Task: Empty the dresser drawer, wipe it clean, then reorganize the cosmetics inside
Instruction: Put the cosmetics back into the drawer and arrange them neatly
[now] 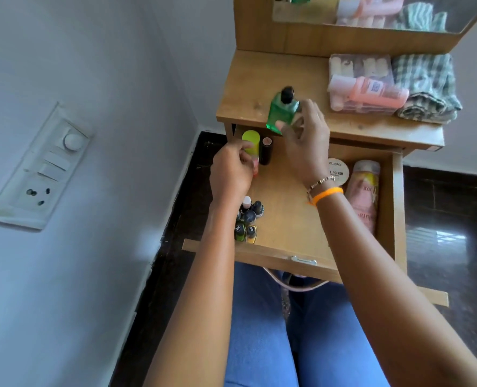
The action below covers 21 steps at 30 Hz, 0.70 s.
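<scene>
The wooden drawer (287,219) is pulled out under the dresser top (259,76). My right hand (305,143) holds a green bottle (282,113) with a black cap, tilted above the drawer's back edge. My left hand (231,171) grips a tube with a lime-green cap (250,141), standing in the drawer's back left corner beside a dark tube (265,150). Several nail polish bottles (247,219) cluster at the front left. A round white tub (337,170) and a pink pouch (363,191) lie along the right side.
On the dresser top sit a clear case (360,65) with a pink bottle (371,92) on it and a folded green checked cloth (427,85). A mirror (371,9) stands behind. A switchboard (41,166) is on the left wall. My knees are under the drawer.
</scene>
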{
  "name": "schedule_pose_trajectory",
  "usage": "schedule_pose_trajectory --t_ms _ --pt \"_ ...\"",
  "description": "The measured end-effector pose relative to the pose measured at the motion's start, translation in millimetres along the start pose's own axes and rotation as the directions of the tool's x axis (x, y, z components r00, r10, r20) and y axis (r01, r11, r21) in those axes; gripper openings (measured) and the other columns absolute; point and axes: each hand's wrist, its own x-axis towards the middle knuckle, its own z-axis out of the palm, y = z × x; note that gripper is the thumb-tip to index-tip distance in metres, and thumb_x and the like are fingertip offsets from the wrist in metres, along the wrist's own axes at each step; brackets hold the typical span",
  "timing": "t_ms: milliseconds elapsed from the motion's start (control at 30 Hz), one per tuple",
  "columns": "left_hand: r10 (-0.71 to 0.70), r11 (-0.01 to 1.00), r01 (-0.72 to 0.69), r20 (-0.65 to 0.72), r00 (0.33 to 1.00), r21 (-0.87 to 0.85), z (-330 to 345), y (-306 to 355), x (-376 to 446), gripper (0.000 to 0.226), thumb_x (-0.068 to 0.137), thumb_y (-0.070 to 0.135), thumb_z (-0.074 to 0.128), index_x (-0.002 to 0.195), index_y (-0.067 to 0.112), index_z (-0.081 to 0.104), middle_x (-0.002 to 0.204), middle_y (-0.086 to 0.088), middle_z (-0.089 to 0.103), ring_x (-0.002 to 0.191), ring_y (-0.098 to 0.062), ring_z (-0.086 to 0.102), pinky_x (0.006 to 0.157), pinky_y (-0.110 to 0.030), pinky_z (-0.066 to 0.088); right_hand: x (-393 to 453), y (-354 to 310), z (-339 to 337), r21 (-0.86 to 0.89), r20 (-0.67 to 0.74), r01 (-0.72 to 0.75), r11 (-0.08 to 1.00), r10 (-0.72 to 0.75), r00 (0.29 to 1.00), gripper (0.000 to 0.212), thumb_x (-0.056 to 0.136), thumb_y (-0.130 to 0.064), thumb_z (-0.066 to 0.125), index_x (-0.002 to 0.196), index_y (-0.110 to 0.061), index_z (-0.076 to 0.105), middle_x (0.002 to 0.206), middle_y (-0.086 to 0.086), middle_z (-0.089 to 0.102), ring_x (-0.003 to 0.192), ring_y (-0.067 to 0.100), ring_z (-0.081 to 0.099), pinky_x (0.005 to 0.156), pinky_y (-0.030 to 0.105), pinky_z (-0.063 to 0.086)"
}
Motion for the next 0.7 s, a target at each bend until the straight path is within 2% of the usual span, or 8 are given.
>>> schedule_pose_trajectory --t_ms 100,233,300,367,433,567,700 --pt "0.011 1.000 -0.011 0.005 1.000 0.008 3.2 -0.5 -3.5 0.020 0.086 0.014 0.064 0.104 0.022 0.065 0.076 0.008 0.067 0.072 -0.010 0.063 0.070 -0.032 0.054 -26.6 9.1 -11.5 0.005 0.034 -0.006 1.000 0.006 0.999 0.026 0.079 -0.007 0.064 0.103 0.002 0.055 0.091 0.000 0.049 0.078 0.012 0.043 0.063 0.011 0.030" --pt "-0.002 0.999 0.002 0.016 1.000 0.037 6.2 -3.8 -8.5 0.024 0.084 0.008 0.064 0.102 0.023 0.065 0.081 0.006 0.068 0.077 -0.011 0.064 0.071 -0.033 0.055 -44.6 25.7 -10.4 -0.068 0.145 -0.075 0.995 0.085 0.986 0.030 0.079 -0.006 0.066 0.106 0.000 0.056 0.099 0.014 0.059 0.084 0.023 0.051 0.068 0.016 0.029" --pt "-0.017 0.999 0.015 0.026 1.000 0.046 7.8 -6.1 -10.8 0.027 0.082 0.004 0.065 0.101 0.023 0.065 0.078 0.007 0.065 0.076 -0.011 0.063 0.072 -0.032 0.054 -46.3 32.2 -4.1 -0.170 0.212 -0.133 0.976 0.168 0.963 0.033 0.079 -0.007 0.067 0.109 0.001 0.055 0.105 0.017 0.059 0.094 0.029 0.054 0.070 0.021 0.030" --pt "-0.011 0.999 0.009 0.031 0.999 0.053 8.5 -8.0 -11.9 0.031 0.082 0.003 0.066 0.106 0.023 0.065 0.079 0.006 0.063 0.078 -0.012 0.061 0.072 -0.030 0.052 -46.4 38.1 3.6 -0.251 0.279 -0.162 0.954 0.232 0.932 0.037 0.078 -0.009 0.068 0.112 -0.002 0.055 0.111 0.017 0.058 0.102 0.032 0.054 0.080 0.031 0.037" --pt "0.008 0.998 -0.010 0.031 1.000 0.070 8.8 -9.1 -11.9 0.035 0.083 0.003 0.066 0.112 0.023 0.064 0.083 0.005 0.064 0.082 -0.012 0.061 0.070 -0.027 0.049 -45.7 42.0 10.5 -0.254 0.320 -0.192 0.948 0.270 0.908 0.041 0.078 -0.008 0.068 0.116 -0.005 0.056 0.114 0.016 0.058 0.105 0.034 0.055 0.084 0.035 0.042" --pt "0.019 0.996 -0.022 0.042 0.999 0.085 9.4 -10.9 -10.9 0.040 0.083 0.004 0.065 0.118 0.023 0.062 0.087 0.004 0.065 0.085 -0.012 0.061 0.070 -0.023 0.044 -41.4 44.9 20.7 -0.232 0.326 -0.245 0.941 0.313 0.892 0.040 0.078 -0.008 0.068 0.117 -0.007 0.059 0.114 0.017 0.060 0.104 0.033 0.056 0.084 0.031 0.042" --pt "0.017 0.996 -0.021 0.046 0.999 0.092 10.2 -10.1 -10.4 0.044 0.085 0.005 0.064 0.125 0.023 0.058 0.087 0.007 0.063 0.083 -0.009 0.058 0.067 -0.018 0.040 -37.9 45.1 26.4 -0.192 0.328 -0.285 0.939 0.335 0.883 0.040 0.076 -0.009 0.070 0.114 -0.009 0.060 0.111 0.016 0.063 0.101 0.032 0.059 0.084 0.033 0.045"
